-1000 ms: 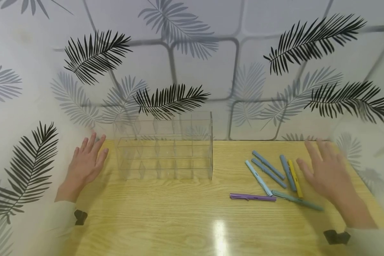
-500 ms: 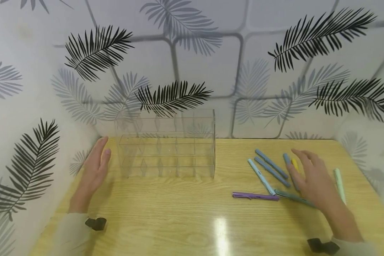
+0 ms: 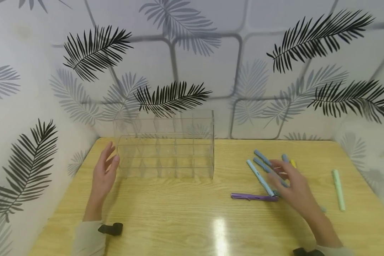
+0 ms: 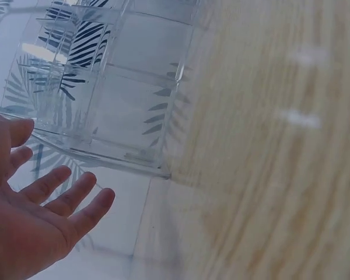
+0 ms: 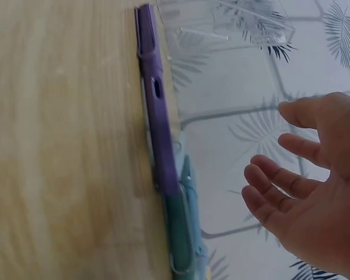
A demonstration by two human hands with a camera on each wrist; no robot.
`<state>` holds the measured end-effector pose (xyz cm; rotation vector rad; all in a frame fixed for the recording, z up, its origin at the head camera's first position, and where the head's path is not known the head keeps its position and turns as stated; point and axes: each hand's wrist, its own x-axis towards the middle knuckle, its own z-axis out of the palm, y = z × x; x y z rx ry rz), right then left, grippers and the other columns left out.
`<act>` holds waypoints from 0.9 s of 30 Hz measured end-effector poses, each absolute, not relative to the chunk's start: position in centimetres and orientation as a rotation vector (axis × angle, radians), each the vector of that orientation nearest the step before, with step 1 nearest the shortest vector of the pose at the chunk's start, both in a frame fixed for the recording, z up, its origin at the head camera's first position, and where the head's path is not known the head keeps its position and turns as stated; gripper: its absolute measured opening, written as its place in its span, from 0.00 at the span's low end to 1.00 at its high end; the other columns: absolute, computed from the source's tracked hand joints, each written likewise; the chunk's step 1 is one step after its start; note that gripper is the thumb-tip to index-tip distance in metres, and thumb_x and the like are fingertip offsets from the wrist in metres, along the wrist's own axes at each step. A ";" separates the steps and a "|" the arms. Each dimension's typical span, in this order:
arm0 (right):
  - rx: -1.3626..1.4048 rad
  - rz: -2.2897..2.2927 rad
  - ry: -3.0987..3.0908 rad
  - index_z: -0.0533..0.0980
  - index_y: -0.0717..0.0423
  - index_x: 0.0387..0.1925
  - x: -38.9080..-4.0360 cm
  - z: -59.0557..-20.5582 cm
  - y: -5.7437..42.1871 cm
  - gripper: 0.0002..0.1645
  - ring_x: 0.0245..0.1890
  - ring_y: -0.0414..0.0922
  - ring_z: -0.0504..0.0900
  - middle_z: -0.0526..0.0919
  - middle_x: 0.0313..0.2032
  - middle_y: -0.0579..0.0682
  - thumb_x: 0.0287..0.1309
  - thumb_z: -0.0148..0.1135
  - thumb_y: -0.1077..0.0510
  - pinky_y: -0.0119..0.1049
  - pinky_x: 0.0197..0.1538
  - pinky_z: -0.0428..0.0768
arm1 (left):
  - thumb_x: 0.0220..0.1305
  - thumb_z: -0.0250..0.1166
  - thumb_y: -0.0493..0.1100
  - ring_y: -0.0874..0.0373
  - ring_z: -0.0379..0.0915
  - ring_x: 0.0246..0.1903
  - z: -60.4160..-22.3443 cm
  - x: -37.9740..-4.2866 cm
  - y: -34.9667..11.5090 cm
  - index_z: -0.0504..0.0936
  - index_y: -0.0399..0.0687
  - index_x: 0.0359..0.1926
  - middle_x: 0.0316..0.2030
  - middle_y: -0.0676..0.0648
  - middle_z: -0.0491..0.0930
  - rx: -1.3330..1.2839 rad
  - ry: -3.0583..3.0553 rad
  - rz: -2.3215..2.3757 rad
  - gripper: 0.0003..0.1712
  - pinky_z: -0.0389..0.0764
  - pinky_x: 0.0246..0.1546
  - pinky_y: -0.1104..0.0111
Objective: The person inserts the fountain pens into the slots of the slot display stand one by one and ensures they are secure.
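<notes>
Near right hand (image 3: 292,185): eight pens (image 3: 260,176); leftward, one rack (image 3: 166,150)

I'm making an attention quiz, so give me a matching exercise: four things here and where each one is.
Column one:
1. clear rack
2. pale green pen
3. yellow pen
4. left hand

Column two:
A. mostly hidden behind the right hand
B. beside the rack's left end
C. alone, far right
D. between the left hand and the purple pen

Pairs: 1-D, 2-C, 3-A, 4-B

In the head view, the right hand (image 3: 292,182) mostly hides the yellow pen (image 3: 293,163).
</notes>
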<state>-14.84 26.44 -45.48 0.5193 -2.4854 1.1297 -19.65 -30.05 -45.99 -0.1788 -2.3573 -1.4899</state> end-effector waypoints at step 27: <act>0.634 1.158 -2.716 0.83 0.59 0.49 -14.1 -48.1 22.4 0.20 0.40 0.48 0.86 0.88 0.45 0.49 0.54 0.78 0.64 0.41 0.43 0.86 | 0.76 0.59 0.33 0.75 0.79 0.47 -47.8 -19.7 -29.3 0.68 0.43 0.75 0.64 0.30 0.75 -0.151 -2.269 -1.631 0.29 0.83 0.39 0.76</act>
